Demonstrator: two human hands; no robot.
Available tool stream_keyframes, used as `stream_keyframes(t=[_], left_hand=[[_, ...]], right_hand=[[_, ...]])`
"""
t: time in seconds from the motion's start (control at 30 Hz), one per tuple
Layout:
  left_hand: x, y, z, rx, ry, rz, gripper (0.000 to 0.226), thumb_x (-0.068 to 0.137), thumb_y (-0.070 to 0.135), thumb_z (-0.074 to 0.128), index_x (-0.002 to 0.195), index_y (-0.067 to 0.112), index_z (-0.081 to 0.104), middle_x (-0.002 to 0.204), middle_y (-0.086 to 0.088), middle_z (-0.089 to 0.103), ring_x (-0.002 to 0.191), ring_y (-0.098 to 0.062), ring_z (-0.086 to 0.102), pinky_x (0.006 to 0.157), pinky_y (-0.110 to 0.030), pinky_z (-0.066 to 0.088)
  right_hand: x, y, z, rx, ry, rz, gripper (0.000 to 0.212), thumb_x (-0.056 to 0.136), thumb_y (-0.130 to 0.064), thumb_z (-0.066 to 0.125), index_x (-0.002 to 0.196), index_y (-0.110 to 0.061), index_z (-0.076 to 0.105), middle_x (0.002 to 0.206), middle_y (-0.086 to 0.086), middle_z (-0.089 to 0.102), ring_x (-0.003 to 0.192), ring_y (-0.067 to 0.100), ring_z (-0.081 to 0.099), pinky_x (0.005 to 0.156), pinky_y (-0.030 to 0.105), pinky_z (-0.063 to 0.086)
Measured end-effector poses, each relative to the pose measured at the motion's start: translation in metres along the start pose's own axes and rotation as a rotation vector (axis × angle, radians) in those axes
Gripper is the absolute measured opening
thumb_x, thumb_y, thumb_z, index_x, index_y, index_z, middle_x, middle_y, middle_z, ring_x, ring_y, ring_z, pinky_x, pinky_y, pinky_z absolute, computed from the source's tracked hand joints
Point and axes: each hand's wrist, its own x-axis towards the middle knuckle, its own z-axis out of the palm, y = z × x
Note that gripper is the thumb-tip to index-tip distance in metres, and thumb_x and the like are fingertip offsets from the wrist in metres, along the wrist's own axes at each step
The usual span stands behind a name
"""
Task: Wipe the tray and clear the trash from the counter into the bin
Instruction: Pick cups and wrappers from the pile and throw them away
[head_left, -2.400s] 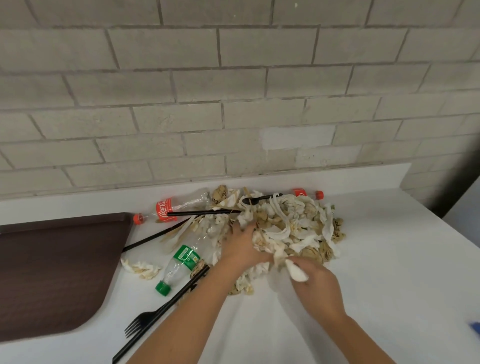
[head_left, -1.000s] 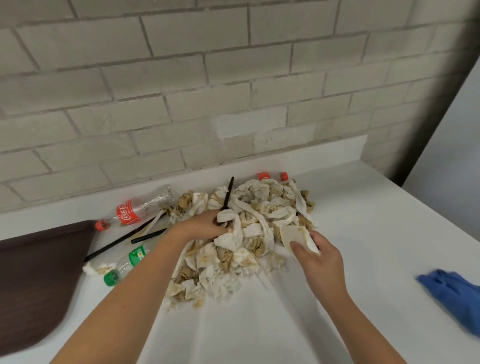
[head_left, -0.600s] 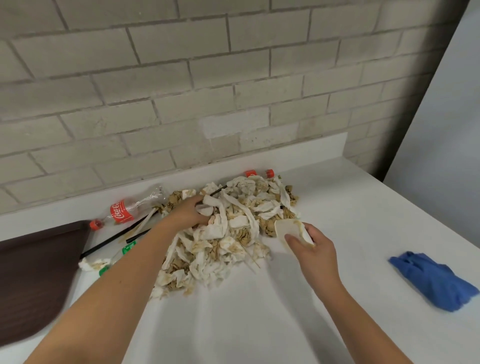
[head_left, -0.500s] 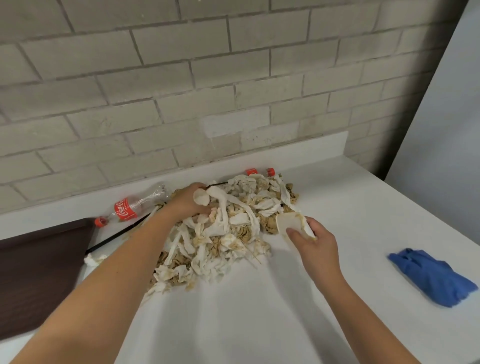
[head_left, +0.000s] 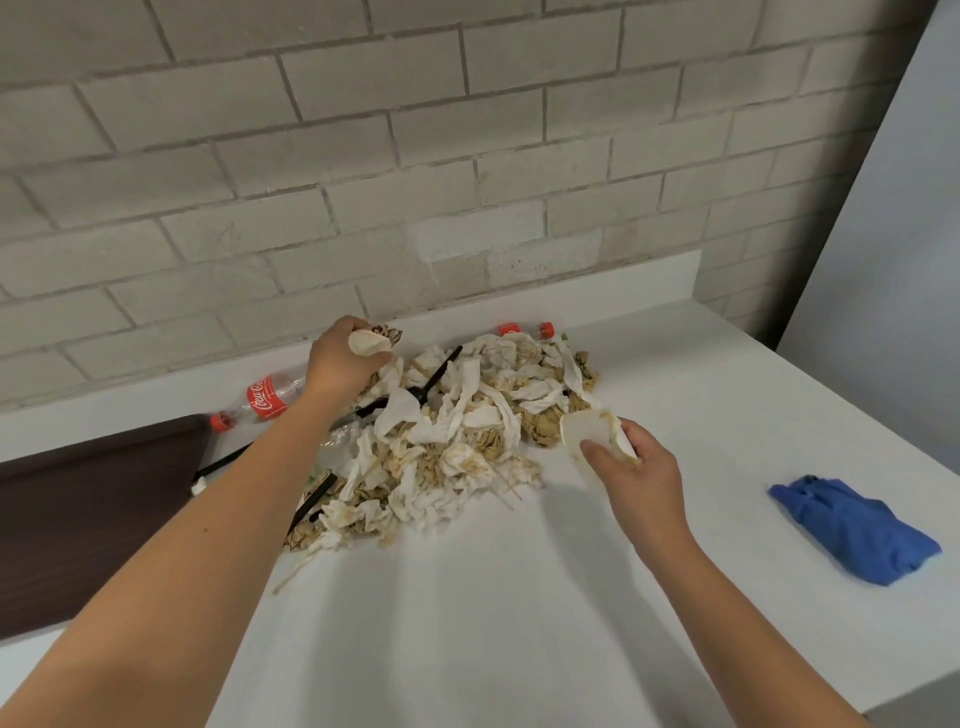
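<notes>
A heap of stained, crumpled napkins (head_left: 457, 441) lies on the white counter (head_left: 519, 623) near the brick wall. Black plastic cutlery (head_left: 434, 382) sticks out of the heap. My left hand (head_left: 340, 364) is raised over the heap's far left side, closed on a wad of napkin (head_left: 371, 340). My right hand (head_left: 631, 467) rests at the heap's right edge and grips a small white stained cup (head_left: 589, 431). A dark brown tray (head_left: 78, 514) lies at the left edge. A blue cloth (head_left: 857, 527) lies on the counter to the right.
An empty cola bottle with a red cap (head_left: 260, 402) lies between the tray and the heap. Another red-capped bottle (head_left: 524, 329) sits behind the heap against the wall. The counter ends at the right (head_left: 883, 395). No bin is in view.
My left hand has lifted from the heap toward the wall with a napkin wad. The view has swung right, bringing the blue cloth in. My right hand still holds the cup.
</notes>
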Motion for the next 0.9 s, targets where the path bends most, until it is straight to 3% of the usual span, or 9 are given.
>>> stream_keyframes(t=[0.07,0.2,0.33,0.4,0.57,0.73,0.9], left_hand=[[-0.011,0.012,-0.003,-0.088,0.027,0.045,0.035,0.078,0.019,0.073,0.107,0.016,0.054,0.102,-0.003,0.06,0.091,-0.022,0.058,0.061,-0.022,0.047],[-0.064,0.061,0.008,-0.233,0.128,0.185,0.038,0.081,0.018,0.07,0.113,0.02,0.05,0.099,0.009,0.054,0.083,-0.005,0.052,0.06,0.0,0.037],[-0.154,0.11,0.06,-0.45,-0.022,0.218,0.041,0.078,0.015,0.073,0.108,0.027,0.049,0.1,0.017,0.055,0.088,0.004,0.056,0.072,-0.01,0.048],[-0.206,0.132,0.097,-0.523,-0.131,0.224,0.043,0.076,0.01,0.075,0.11,0.024,0.052,0.103,0.015,0.058,0.094,0.003,0.058,0.082,-0.014,0.047],[-0.333,0.18,0.17,-0.64,-0.353,0.133,0.05,0.075,0.003,0.074,0.106,0.036,0.053,0.096,0.039,0.059,0.092,0.015,0.058,0.076,0.0,0.041],[-0.426,0.19,0.23,-0.64,-0.465,0.006,0.052,0.077,0.008,0.073,0.105,0.045,0.052,0.099,0.031,0.062,0.091,0.007,0.062,0.074,-0.004,0.044],[-0.468,0.153,0.315,-0.511,-0.5,-0.157,0.05,0.075,0.008,0.076,0.108,0.037,0.052,0.103,0.023,0.064,0.098,0.009,0.058,0.082,-0.003,0.042]], right_hand=[[0.0,-0.002,-0.005,0.012,0.007,-0.008,0.02,0.085,-0.015,0.067,0.104,-0.022,0.067,0.089,-0.013,0.069,0.078,-0.005,0.063,0.073,0.02,0.045],[-0.004,-0.007,-0.03,0.022,0.067,-0.039,0.028,0.085,-0.013,0.067,0.105,-0.031,0.058,0.094,-0.023,0.06,0.082,-0.015,0.057,0.072,0.015,0.044],[-0.015,-0.001,-0.074,0.058,0.18,0.006,0.043,0.083,-0.012,0.068,0.117,-0.033,0.053,0.103,-0.026,0.05,0.096,-0.007,0.049,0.08,0.019,0.045],[-0.024,0.003,-0.104,0.074,0.226,0.036,0.044,0.083,-0.01,0.067,0.118,-0.032,0.053,0.1,-0.024,0.05,0.093,-0.004,0.05,0.075,0.018,0.046],[-0.066,0.024,-0.197,0.0,0.311,0.027,0.042,0.082,-0.011,0.069,0.115,-0.033,0.056,0.101,-0.021,0.058,0.09,-0.005,0.058,0.076,0.02,0.05],[-0.112,0.067,-0.286,0.008,0.396,0.109,0.044,0.082,-0.006,0.07,0.113,-0.034,0.057,0.1,-0.016,0.062,0.091,0.003,0.063,0.076,0.024,0.054],[-0.123,0.134,-0.335,-0.056,0.411,0.218,0.043,0.083,0.003,0.064,0.114,-0.024,0.053,0.099,-0.014,0.06,0.082,-0.007,0.061,0.071,0.008,0.048]])
